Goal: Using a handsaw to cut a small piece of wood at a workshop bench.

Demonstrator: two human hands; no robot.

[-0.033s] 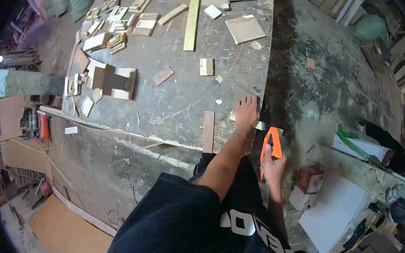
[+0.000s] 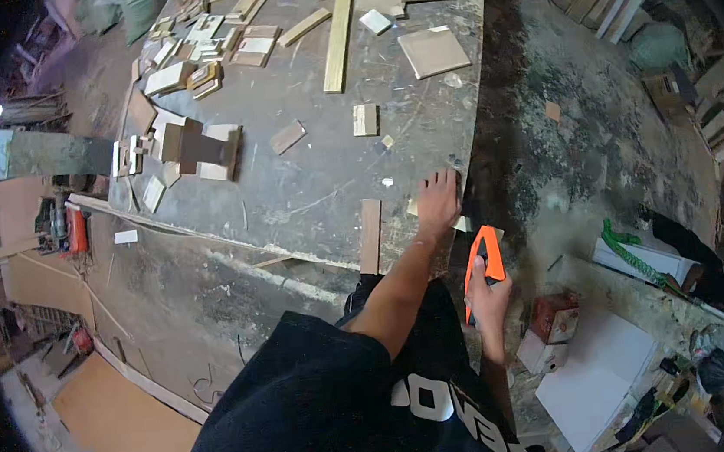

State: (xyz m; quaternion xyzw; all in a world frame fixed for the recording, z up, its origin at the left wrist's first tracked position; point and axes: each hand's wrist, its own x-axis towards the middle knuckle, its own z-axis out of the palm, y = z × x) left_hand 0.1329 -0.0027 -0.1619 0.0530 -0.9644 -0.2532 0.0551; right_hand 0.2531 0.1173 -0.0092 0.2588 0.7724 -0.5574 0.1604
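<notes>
While the left hand (image 2: 439, 205) lies palm-down over a pale strip (image 2: 462, 224) at the right edge of the surface (image 2: 297, 184), the right hand (image 2: 489, 299) is closed around an orange-handled tool (image 2: 494, 264) beside that edge. The hands are apart; whether the left grips the strip cannot be told. A brown slat (image 2: 371, 236) lies at the near edge, left of the left hand.

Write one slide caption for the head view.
Left hand at the edge of a scuffed grey tabletop, right hand gripping an orange looped tool handle.
</notes>
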